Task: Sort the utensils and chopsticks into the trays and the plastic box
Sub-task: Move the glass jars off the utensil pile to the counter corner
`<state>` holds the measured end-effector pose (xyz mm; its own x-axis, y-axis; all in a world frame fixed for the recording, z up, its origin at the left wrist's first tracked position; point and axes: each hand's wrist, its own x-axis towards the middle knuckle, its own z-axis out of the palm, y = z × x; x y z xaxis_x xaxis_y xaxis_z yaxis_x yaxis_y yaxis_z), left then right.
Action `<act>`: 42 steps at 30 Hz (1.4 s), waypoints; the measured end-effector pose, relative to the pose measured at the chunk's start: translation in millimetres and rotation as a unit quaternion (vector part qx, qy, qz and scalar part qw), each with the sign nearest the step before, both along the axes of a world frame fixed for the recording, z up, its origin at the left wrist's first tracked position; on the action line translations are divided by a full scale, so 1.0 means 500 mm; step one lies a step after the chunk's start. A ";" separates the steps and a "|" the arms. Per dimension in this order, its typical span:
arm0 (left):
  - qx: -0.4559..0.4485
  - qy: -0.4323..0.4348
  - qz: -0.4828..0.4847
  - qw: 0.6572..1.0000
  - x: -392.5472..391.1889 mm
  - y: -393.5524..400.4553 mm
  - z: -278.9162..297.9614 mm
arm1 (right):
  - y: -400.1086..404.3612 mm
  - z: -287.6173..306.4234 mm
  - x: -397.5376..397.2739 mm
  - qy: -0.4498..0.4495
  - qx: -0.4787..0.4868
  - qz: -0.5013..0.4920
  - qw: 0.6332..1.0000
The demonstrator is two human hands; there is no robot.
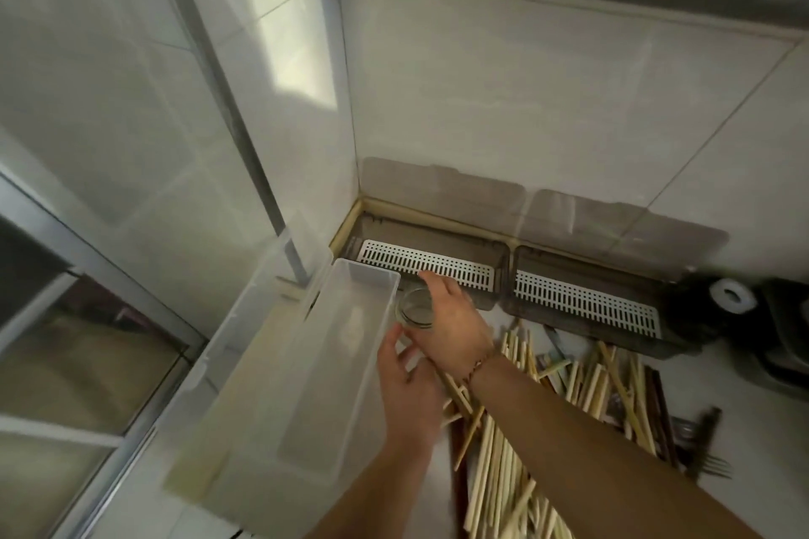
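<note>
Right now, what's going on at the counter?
A person is sorting utensils. The right hand grips a small glass jar between the plastic box and the left tray. The left hand hovers open beside the box. The box and both trays, including the right tray, look empty. Chopsticks and a fork lie piled, unsorted.

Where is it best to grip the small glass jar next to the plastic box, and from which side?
Grip the jar round its side wall, coming from above and the right, as the right hand does. It stands upright, the box wall blocks its left, and the tray is close behind it.
</note>
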<state>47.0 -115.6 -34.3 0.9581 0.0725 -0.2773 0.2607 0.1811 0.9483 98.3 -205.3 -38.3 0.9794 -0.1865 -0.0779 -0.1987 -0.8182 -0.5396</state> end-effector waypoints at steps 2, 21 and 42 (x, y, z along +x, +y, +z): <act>-0.006 -0.002 -0.002 1.000 0.004 -0.001 -0.001 | -0.003 -0.002 -0.001 -0.009 -0.002 -0.002 1.000; -0.132 0.159 -0.222 0.953 -0.107 -0.164 0.035 | -0.177 0.141 -0.325 -0.208 0.001 -0.164 0.964; 0.030 0.184 -0.641 0.744 -0.486 -0.492 0.049 | -0.398 0.015 -0.867 -0.183 0.064 -0.554 0.810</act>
